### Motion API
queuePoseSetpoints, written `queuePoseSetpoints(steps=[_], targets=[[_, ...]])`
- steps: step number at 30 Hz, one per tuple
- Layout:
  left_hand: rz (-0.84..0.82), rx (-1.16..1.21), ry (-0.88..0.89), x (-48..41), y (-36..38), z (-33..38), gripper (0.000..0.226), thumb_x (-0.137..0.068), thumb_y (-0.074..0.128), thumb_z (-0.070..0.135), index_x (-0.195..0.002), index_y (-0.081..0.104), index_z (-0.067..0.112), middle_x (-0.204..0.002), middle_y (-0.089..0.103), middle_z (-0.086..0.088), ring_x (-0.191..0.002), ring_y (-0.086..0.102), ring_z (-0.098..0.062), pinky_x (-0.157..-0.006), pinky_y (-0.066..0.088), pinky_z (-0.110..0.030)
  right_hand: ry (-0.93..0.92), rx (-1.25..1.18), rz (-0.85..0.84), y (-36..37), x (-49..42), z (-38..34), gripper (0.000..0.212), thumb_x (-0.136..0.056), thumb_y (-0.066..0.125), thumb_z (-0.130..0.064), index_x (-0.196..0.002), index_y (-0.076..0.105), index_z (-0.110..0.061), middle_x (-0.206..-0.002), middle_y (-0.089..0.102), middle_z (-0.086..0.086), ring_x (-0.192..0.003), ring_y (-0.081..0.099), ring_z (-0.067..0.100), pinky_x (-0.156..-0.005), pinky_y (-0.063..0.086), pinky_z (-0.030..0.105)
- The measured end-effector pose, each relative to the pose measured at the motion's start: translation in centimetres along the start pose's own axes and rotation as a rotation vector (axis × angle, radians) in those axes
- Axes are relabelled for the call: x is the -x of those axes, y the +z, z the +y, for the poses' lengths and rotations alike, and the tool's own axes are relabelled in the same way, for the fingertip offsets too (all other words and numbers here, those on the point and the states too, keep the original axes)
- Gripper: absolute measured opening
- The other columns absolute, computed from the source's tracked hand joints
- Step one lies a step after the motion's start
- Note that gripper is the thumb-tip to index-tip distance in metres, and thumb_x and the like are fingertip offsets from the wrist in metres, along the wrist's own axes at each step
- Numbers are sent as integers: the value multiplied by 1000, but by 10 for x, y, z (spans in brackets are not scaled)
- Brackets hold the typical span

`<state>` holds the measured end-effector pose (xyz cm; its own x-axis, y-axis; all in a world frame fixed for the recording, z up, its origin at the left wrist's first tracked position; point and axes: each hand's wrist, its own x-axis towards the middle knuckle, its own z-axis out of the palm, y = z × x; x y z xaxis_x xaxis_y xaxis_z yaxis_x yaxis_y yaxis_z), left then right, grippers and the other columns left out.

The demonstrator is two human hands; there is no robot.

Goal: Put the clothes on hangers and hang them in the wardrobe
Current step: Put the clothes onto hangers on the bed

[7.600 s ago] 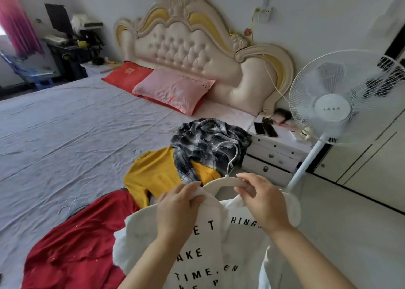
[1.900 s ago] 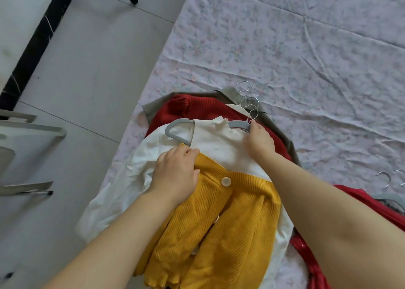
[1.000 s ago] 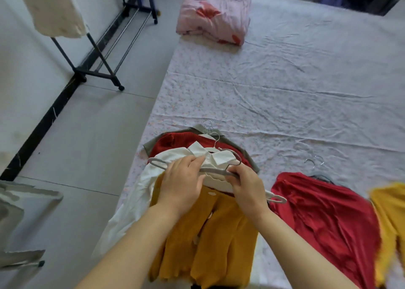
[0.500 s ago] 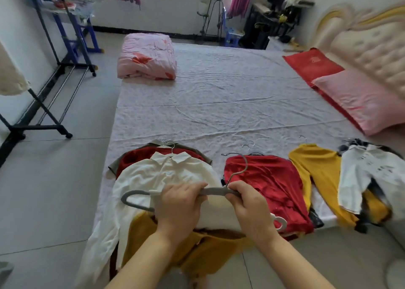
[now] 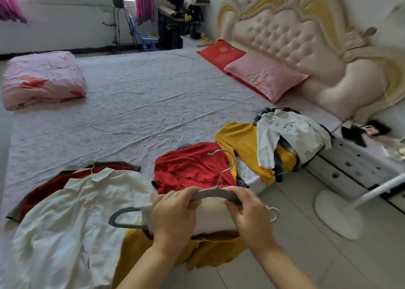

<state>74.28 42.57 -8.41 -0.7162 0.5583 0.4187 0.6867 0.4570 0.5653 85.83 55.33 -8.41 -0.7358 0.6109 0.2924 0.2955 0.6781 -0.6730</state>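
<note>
My left hand (image 5: 173, 214) and my right hand (image 5: 249, 214) both grip a grey hanger (image 5: 210, 194) carrying a white top with a mustard knit garment (image 5: 210, 251) below it, held off the near edge of the bed (image 5: 131, 104). The hanger's metal hook (image 5: 225, 168) points up and away. On the bed lie a white collared shirt (image 5: 72, 212) on a pile of hung clothes, a red garment (image 5: 188, 168), a yellow top (image 5: 241, 144) and a white lettered T-shirt (image 5: 291, 135) over a plaid shirt.
A folded pink quilt (image 5: 41, 80) lies at the bed's far left; pink and red pillows (image 5: 263, 76) sit by the padded headboard (image 5: 295, 34). A white nightstand (image 5: 359, 159) and a fan base (image 5: 337, 214) stand at right on the tiled floor.
My view has swung up and right from the clothes pile towards the headboard. Both hands have lifted the hanger with the white and mustard garments off the pile and carried it rightward.
</note>
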Motion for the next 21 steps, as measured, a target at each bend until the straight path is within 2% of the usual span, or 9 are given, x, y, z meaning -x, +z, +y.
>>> queuePoseSetpoints(steps=[3, 6, 10, 15, 21], targets=[[-56, 8, -15, -6, 39, 52, 36, -60, 85, 11, -87, 70, 29, -66, 67, 12, -60, 62, -10, -68, 31, -20, -18, 53, 41, -47, -5, 45, 29, -82, 69, -14, -110, 65, -22, -101, 65, -8, -92, 60, 7, -83, 47, 20], [-82, 36, -48, -16, 81, 102, 35, -63, 82, 10, -90, 70, 30, -69, 68, 12, -64, 63, -13, -66, 35, -27, -49, 114, 75, -96, -15, 91, 27, -82, 70, -19, -108, 65, -23, -96, 65, -6, -83, 63, 13, -74, 51, 27], [-80, 88, -119, -36, 136, 160, 30, -73, 73, 14, -99, 69, 30, -78, 70, 8, -77, 64, -17, -74, 27, -25, -68, 158, 100, -150, -36, 148, 26, -81, 70, -20, -107, 65, -22, -95, 65, -5, -83, 63, 13, -73, 48, 25], [-49, 173, -181, -62, 186, 211, 28, -76, 70, 17, -102, 68, 29, -79, 70, 5, -80, 63, -21, -74, 25, -24, -99, 176, 137, -199, -71, 195, 29, -79, 73, -16, -107, 67, -19, -92, 66, -3, -81, 63, 17, -72, 53, 37], [-10, 275, -227, -128, 237, 248, 30, -78, 69, 23, -107, 66, 29, -80, 71, 0, -82, 63, -25, -78, 43, -36, -126, 162, 183, -234, -146, 239, 33, -77, 74, -14, -108, 66, -10, -88, 67, 4, -79, 64, 24, -72, 52, 48]])
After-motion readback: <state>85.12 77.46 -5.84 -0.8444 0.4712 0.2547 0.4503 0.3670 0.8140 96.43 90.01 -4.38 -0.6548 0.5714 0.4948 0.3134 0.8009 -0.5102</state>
